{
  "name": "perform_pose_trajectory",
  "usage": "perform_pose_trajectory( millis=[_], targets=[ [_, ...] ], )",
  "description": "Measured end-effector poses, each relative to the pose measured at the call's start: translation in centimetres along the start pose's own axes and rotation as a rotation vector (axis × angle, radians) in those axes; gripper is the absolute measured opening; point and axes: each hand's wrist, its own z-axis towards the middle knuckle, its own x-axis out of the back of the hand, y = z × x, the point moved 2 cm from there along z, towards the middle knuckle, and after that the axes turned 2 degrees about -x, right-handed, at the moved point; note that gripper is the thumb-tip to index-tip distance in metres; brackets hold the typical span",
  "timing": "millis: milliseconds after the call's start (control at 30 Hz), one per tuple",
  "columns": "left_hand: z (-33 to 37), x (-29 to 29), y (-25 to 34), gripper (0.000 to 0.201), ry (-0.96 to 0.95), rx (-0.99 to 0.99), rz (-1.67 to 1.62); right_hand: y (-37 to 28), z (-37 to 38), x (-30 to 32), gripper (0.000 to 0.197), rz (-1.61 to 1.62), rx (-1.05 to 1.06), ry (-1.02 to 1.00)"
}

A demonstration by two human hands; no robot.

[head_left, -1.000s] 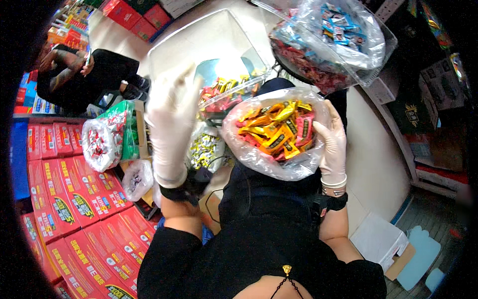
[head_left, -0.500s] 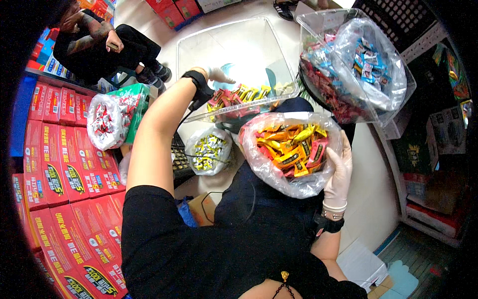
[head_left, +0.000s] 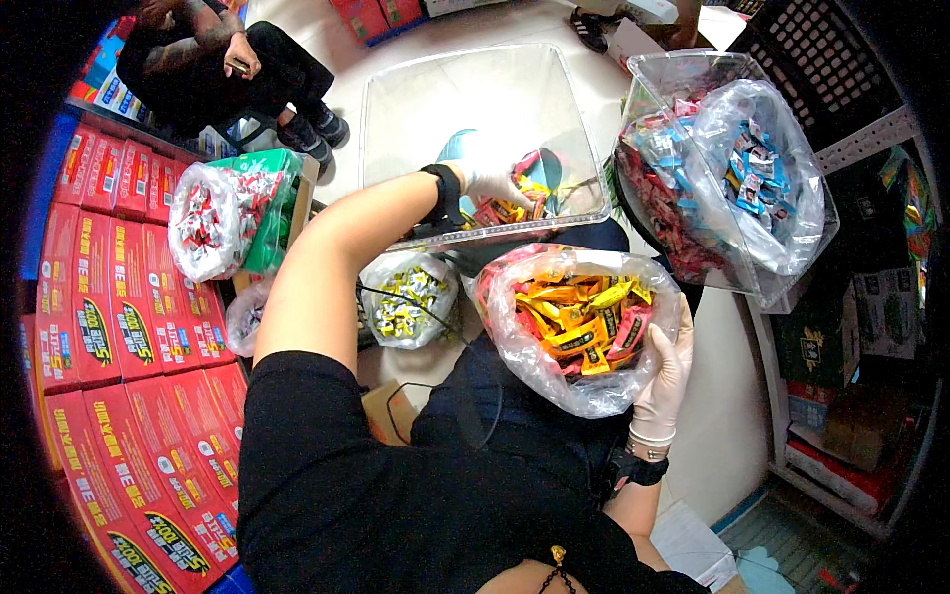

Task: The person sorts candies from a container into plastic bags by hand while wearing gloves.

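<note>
My left hand [head_left: 495,182], in a white glove, reaches into a clear plastic bin [head_left: 435,104]. Its fingers curl around some red and yellow wrapped candies [head_left: 535,186] near the bin's front wall. More of these candies lie under and beside the hand, partly hidden by it. My right hand [head_left: 667,374], gloved too, grips the right side of a clear plastic bag [head_left: 584,398]. That open bag rests over my lap, filled with yellow, orange and pink wrapped candies [head_left: 586,322].
A clear tub [head_left: 727,265] on the right holds a bag of blue-wrapped sweets [head_left: 754,178]. To the left are bags of green-and-white sweets [head_left: 408,297] and red-and-white sweets [head_left: 203,220], beside stacked red boxes [head_left: 109,297]. Another person [head_left: 228,84] sits at the upper left.
My left hand has moved right and down into the candies, its fingers going from stretched out to curled. The candies there have shifted. My right hand still holds the bag.
</note>
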Motion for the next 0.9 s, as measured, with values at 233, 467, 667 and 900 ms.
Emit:
perform_pose_trajectory(
  millis=[233, 467, 667, 900],
  targets=[
    [5.1, -1.5, -0.8, 0.113, 0.236, -0.322, 0.448, 0.1, 0.1, 0.1, 0.058, 0.001, -0.009, 0.015],
    [4.6, -2.1, 2.4, 0.084, 0.116, -0.158, 0.725, -0.2, -0.2, -0.6, 0.058, -0.012, 0.002, 0.034],
    [3.6, 0.6, 1.7, 0.048, 0.077, -0.158, 0.355, 0.1, -0.1, 0.0, 0.058, -0.009, -0.01, 0.025],
    [-1.9, 5.6, 6.1, 0.027, 0.1, -0.261, 0.22, 0.0, -0.1, -0.1, 0.058, -0.012, -0.01, 0.029]
  ],
)
